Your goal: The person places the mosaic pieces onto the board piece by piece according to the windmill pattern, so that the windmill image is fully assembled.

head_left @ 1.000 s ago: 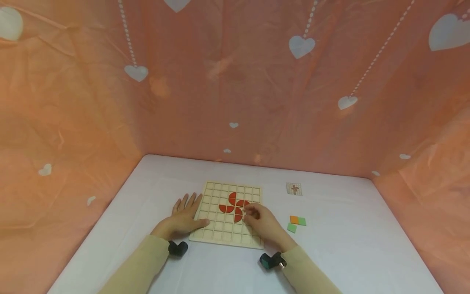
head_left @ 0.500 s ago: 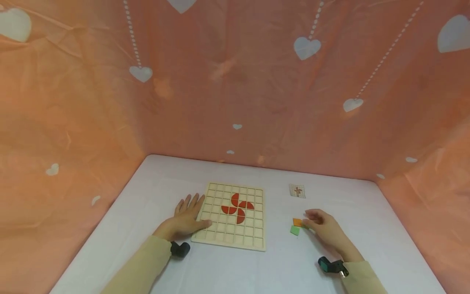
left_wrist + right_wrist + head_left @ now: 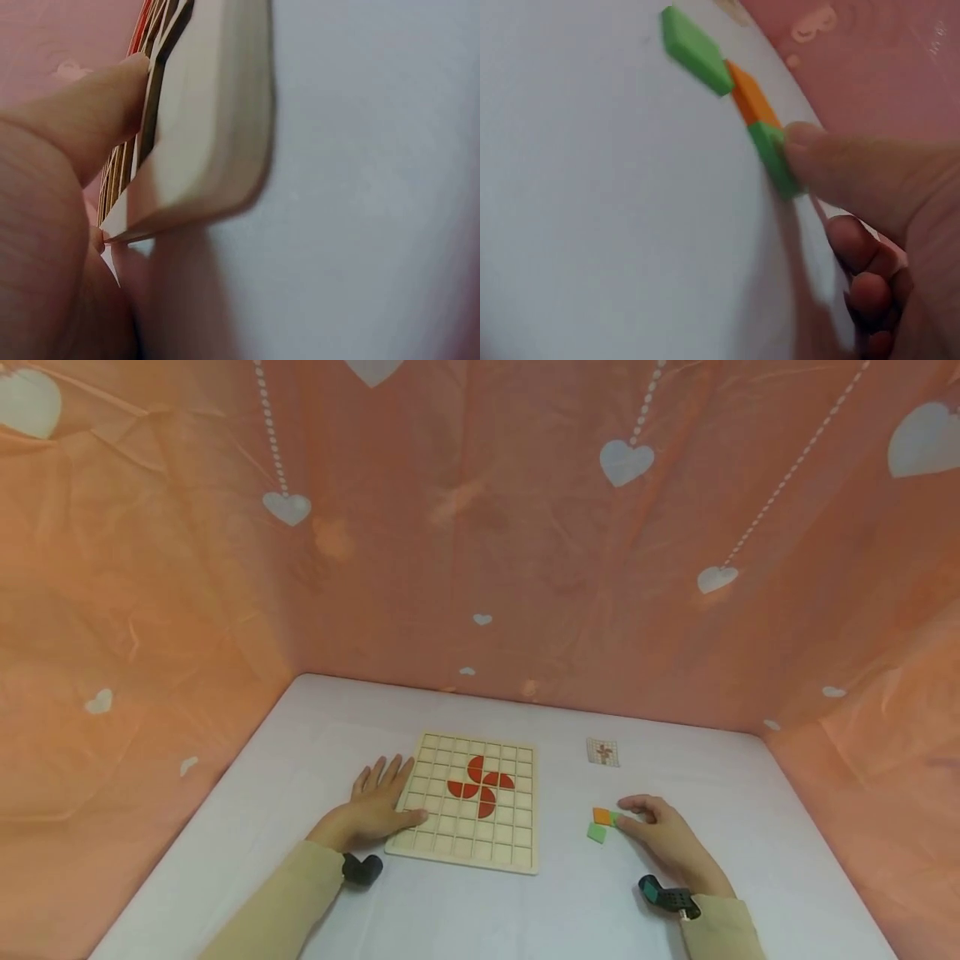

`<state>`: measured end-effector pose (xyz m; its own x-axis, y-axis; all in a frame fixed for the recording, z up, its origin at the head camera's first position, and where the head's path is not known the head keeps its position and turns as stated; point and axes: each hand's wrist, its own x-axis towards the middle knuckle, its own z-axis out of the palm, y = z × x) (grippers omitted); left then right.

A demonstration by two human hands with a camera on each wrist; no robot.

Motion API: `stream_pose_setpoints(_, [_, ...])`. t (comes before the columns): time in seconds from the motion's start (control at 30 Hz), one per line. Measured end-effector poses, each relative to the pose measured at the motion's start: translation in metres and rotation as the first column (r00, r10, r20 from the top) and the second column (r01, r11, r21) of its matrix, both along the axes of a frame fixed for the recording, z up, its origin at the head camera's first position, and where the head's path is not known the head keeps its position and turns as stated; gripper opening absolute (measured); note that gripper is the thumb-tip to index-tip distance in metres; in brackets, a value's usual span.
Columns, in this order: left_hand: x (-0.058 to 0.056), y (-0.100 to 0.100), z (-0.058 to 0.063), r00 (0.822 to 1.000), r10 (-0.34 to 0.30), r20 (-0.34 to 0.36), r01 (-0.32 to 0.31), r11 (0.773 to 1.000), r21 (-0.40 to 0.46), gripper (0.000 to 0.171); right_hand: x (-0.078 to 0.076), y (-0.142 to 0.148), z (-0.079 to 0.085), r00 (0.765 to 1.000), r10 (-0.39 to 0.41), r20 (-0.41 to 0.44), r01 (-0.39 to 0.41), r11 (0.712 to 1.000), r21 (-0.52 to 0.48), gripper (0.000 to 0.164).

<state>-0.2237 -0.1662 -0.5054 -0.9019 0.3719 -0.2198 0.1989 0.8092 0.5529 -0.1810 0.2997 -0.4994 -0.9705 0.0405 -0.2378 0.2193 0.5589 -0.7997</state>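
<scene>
My left hand (image 3: 371, 810) lies with spread fingers along the left edge of a pale wooden grid board (image 3: 442, 842). Its thumb rests on the board's frame, seen close in the left wrist view. Four-part red pinwheel pieces (image 3: 486, 802) sit in the board's middle cells. At the right, the thumb of my right hand (image 3: 663, 837) touches a green square tile (image 3: 771, 156), which lies against an orange tile (image 3: 602, 816). The index finger stands apart from the thumb, past the tile; whether it touches the tile is hidden. Another green tile (image 3: 596, 833) lies just in front.
A small card (image 3: 603, 752) printed with a red pinwheel on a grid lies behind the tiles. White cloth covers the table (image 3: 450, 910). An orange-pink curtain (image 3: 480, 552) with white hearts encloses its back and sides.
My right hand has left the board, where it was beside the red pieces, and moved right to the loose tiles. It shifted only slightly in the last half second. My left hand stayed in place.
</scene>
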Motion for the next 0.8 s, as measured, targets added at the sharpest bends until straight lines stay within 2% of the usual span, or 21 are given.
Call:
stream_pose_setpoints(0.37, [-0.0007,0.0064,-0.0009,1.000,0.003,0.008,-0.003,1.000,0.011,0.098,-0.0015,0.0036,-0.0004,0.999,0.013,-0.043,-0.011,0.998,0.056,0.049])
stream_pose_setpoints(0.57, [0.0003,0.0044,-0.0023,1.000,0.000,0.011,0.000,1.000,-0.005,0.099,-0.0020,0.0019,-0.0064,0.999,-0.004,-0.031,0.006,0.999,0.044,0.046])
stream_pose_setpoints(0.8, [0.0002,0.0003,-0.0011,1.000,-0.005,0.012,0.005,1.000,-0.004,0.099,-0.0032,-0.0042,-0.0085,0.999,-0.014,-0.052,0.019,0.995,0.099,0.039])
